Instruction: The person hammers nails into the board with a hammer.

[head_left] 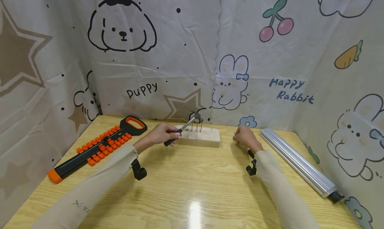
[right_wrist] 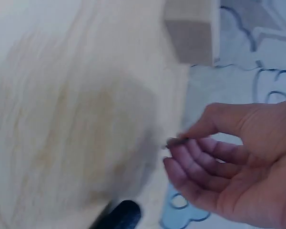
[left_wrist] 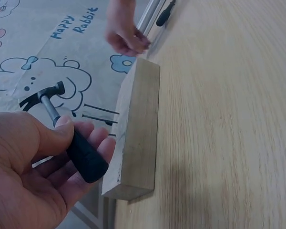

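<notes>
My left hand (head_left: pixel 163 134) grips a small claw hammer (left_wrist: pixel 87 156) by its black handle, thumb along the top. The hammer's metal head is raised above a pale wooden block (head_left: pixel 199 142), and overlaps the nails in the head view. Several thin nails (left_wrist: pixel 97 109) stand up from the block's top face. To the right of the block, my right hand (head_left: pixel 246 137) is held low over the table. In the right wrist view its thumb and index finger pinch a small dark nail (right_wrist: pixel 177 141), mostly hidden by the fingertips and blurred.
An orange and black rack (head_left: pixel 102 145) with clips lies at the left of the wooden table (head_left: pixel 186 179). A long silver metal bar (head_left: pixel 295 159) lies along the right side. A black-handled tool (left_wrist: pixel 166 14) rests near my right wrist. Printed cloth (head_left: pixel 186 55) hangs behind.
</notes>
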{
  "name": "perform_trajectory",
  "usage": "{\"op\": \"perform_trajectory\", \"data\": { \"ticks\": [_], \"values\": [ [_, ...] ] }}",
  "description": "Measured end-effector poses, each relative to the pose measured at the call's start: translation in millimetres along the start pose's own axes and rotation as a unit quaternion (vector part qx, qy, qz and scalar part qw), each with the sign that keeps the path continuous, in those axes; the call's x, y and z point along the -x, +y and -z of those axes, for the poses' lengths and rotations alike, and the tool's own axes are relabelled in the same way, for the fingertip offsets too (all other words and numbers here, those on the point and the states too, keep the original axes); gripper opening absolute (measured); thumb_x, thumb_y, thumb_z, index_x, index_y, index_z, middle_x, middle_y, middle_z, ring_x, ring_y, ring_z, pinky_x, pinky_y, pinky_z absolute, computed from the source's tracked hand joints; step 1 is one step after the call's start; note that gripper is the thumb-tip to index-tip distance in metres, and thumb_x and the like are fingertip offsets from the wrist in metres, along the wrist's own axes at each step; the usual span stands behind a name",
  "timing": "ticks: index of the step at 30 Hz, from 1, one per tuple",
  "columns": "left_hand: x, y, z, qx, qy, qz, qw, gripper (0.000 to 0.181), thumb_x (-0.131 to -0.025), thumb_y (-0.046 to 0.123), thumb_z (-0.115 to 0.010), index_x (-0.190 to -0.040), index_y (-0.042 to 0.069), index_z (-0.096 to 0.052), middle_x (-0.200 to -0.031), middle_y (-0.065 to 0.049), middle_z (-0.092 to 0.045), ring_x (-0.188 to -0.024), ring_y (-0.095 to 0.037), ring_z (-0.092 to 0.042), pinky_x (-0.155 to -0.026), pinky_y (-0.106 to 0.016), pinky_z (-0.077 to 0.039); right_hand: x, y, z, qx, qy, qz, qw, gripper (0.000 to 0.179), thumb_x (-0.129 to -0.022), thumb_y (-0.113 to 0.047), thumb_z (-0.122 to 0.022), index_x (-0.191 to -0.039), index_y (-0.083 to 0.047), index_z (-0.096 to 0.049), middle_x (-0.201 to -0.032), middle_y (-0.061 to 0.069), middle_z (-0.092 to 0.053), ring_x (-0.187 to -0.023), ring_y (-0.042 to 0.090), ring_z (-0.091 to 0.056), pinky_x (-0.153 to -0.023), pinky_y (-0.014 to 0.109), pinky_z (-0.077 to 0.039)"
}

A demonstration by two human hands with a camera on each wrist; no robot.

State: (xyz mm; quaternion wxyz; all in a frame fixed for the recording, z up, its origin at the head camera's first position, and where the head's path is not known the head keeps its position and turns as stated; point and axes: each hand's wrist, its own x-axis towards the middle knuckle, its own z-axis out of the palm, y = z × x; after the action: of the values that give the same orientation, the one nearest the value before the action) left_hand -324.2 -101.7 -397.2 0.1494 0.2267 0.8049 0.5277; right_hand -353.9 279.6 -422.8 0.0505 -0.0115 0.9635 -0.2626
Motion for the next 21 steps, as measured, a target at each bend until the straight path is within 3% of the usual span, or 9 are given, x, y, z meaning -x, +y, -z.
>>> {"op": "perform_trajectory", "data": {
  "ticks": [4,7,11,14,21],
  "values": [
    [2.3,0.3,0.7,0.003,0.002,-0.002,1.0000,0.021,-0.106,0.001,-0.058,-0.106,-0.017,-0.069,-0.101,-0.034,-0.073,-0.076,-0.019,-0.072,-0.074,-0.043,-0.064,5.6,-16.5,2.5,-0.063,0.014,0.054,0.9964,0.007,-0.098,0.001,-0.066,-0.095,0.007,-0.069,-0.088,0.020,-0.071,-0.075,0.033,-0.069,-0.070,0.039,-0.059],
    [2.7,-0.4,0.9,0.001,0.006,0.001,1.0000,0.020,-0.106,0.000,-0.058,-0.106,-0.017,-0.070,-0.103,-0.034,-0.073,-0.076,-0.018,-0.073,-0.071,-0.038,-0.064,6.7,-29.2,-1.1,-0.160,0.006,0.086,0.9834,0.019,-0.100,0.002,-0.066,-0.114,0.016,-0.067,-0.106,0.030,-0.073,-0.093,0.040,-0.075,-0.086,0.052,-0.061],
    [1.7,-1.9,-1.3,-0.006,0.010,0.003,0.9999,0.020,-0.105,-0.001,-0.059,-0.107,-0.018,-0.070,-0.102,-0.032,-0.074,-0.075,-0.018,-0.074,-0.069,-0.035,-0.063,6.1,-44.9,-10.8,-0.286,0.002,0.110,0.9519,0.027,-0.100,0.004,-0.066,-0.124,0.017,-0.064,-0.114,0.036,-0.070,-0.094,0.035,-0.077,-0.091,0.055,-0.058],
    [1.4,-1.8,-2.7,-0.008,0.011,0.003,0.9999,0.020,-0.105,-0.001,-0.060,-0.108,-0.018,-0.070,-0.099,-0.029,-0.075,-0.074,-0.017,-0.074,-0.067,-0.032,-0.063,4.3,-56.9,-20.3,-0.336,0.003,0.121,0.9340,0.029,-0.101,0.004,-0.065,-0.127,0.016,-0.063,-0.118,0.038,-0.068,-0.095,0.032,-0.077,-0.091,0.050,-0.059],
    [2.1,-1.8,-3.2,-0.021,0.015,-0.006,0.9996,0.021,-0.105,0.000,-0.059,-0.107,-0.018,-0.070,-0.099,-0.029,-0.075,-0.074,-0.017,-0.074,-0.066,-0.032,-0.062,-9.1,-72.6,-44.7,-0.354,0.045,0.159,0.9203,0.026,-0.102,0.001,-0.065,-0.123,0.017,-0.064,-0.112,0.036,-0.071,-0.095,0.037,-0.077,-0.086,0.043,-0.062]
  ]
}}
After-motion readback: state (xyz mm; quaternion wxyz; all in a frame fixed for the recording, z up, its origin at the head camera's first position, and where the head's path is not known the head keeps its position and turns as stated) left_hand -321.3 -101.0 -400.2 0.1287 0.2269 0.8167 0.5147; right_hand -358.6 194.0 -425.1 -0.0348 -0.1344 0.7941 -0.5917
